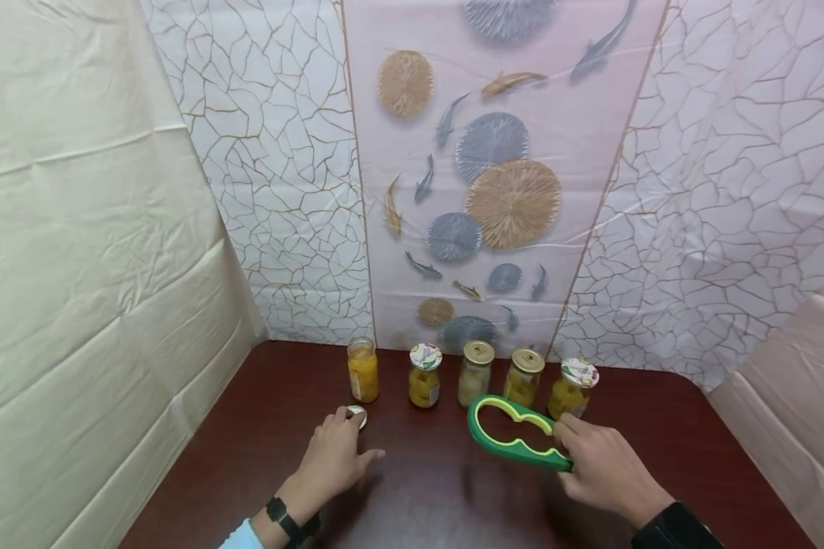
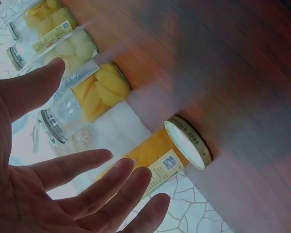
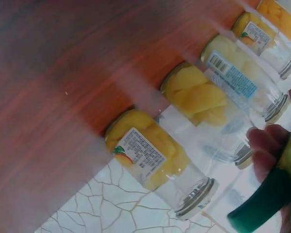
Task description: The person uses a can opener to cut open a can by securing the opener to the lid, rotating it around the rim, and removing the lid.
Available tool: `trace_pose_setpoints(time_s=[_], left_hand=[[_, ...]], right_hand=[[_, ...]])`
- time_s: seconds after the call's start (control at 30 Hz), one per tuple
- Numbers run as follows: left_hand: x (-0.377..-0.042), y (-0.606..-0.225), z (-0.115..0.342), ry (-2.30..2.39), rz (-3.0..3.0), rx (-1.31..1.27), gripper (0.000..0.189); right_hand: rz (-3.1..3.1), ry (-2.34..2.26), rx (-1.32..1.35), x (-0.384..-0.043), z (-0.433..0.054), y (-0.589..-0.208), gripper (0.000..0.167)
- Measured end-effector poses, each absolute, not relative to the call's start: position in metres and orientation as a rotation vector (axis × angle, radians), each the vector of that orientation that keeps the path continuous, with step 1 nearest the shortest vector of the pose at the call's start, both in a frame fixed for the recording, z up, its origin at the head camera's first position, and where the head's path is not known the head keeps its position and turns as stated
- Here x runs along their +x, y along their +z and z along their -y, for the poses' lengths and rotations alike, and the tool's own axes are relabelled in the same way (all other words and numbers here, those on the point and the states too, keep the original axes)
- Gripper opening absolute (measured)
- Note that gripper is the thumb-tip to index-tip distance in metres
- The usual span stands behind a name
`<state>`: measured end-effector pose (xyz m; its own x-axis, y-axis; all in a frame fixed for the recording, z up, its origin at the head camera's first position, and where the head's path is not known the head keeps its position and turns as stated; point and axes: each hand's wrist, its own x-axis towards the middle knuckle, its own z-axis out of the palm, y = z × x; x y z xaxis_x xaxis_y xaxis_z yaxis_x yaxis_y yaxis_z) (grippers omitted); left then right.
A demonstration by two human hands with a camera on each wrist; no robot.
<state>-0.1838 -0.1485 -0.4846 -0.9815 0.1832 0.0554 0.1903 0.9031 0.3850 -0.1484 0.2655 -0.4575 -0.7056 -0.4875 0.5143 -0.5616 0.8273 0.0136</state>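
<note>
My left hand (image 1: 329,455) reaches low over the table, its fingers spread and holding nothing. By its fingertips in the head view lies a round jar lid (image 2: 188,141), white inside with a gold rim. Just behind the lid stands an uncapped glass jar of orange fruit (image 1: 363,375). My right hand (image 1: 606,467) grips the handle of a green jar opener (image 1: 515,451) with yellow-green scalloped inner edges. The opener is held in front of the capped jars. In the right wrist view the right hand is only partly visible.
Capped fruit jars stand in a row at the back: one with a patterned lid (image 1: 426,357), two with gold lids (image 1: 478,351) and another patterned-lid jar (image 1: 570,395) at the right. Behind them hangs a patterned cloth (image 1: 302,191). The dark red table (image 1: 432,488) stretches in front.
</note>
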Motion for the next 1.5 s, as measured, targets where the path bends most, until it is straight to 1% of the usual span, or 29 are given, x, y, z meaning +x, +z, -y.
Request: trace_pose_setpoints(time_s=[0.13, 0.3, 0.4, 0.63, 0.83, 0.9, 1.0, 1.17, 1.23, 1.37, 1.5], left_hand=[[-0.185, -0.484, 0.144, -0.606, 3.05, -0.31, 0.072], [-0.185, -0.492, 0.133, -0.615, 3.039, -0.374, 0.075], [-0.192, -0.497, 0.121, -0.669, 3.031, -0.402, 0.08], [-0.238, -0.503, 0.087, -0.939, 2.983, -0.341, 0.091], [-0.276, -0.509, 0.065, -1.257, 2.885, -0.23, 0.108], [-0.285, -0.511, 0.06, -1.378, 2.807, -0.183, 0.11], [-0.296, -0.516, 0.057, -1.458, 2.707, -0.13, 0.104], [-0.301, -0.525, 0.058, -1.518, 2.626, -0.175, 0.07], [-0.299, -0.527, 0.058, -1.556, 2.619, -0.181, 0.062], [-0.298, -0.529, 0.057, -1.583, 2.624, -0.177, 0.061], [-0.29, -0.526, 0.055, -1.618, 2.618, -0.225, 0.067]], right_hand=[[2.534, 0.081, 0.731, -0.151, -0.265, -0.454, 0.039], [2.491, -0.005, 0.761, -0.152, -0.263, -0.456, 0.039], [2.447, 0.006, 0.769, -0.152, -0.263, -0.459, 0.037], [2.39, 0.079, 0.764, -0.154, -0.263, -0.46, 0.034], [2.375, 0.108, 0.742, -0.151, -0.256, -0.456, 0.034], [2.382, 0.126, 0.731, -0.15, -0.252, -0.454, 0.033], [2.42, 0.161, 0.711, -0.149, -0.245, -0.451, 0.032], [2.513, 0.199, 0.671, -0.146, -0.24, -0.449, 0.037], [2.528, 0.214, 0.664, -0.145, -0.24, -0.45, 0.04], [2.511, 0.226, 0.688, -0.145, -0.241, -0.45, 0.046], [2.47, 0.231, 0.753, -0.148, -0.241, -0.45, 0.049]])
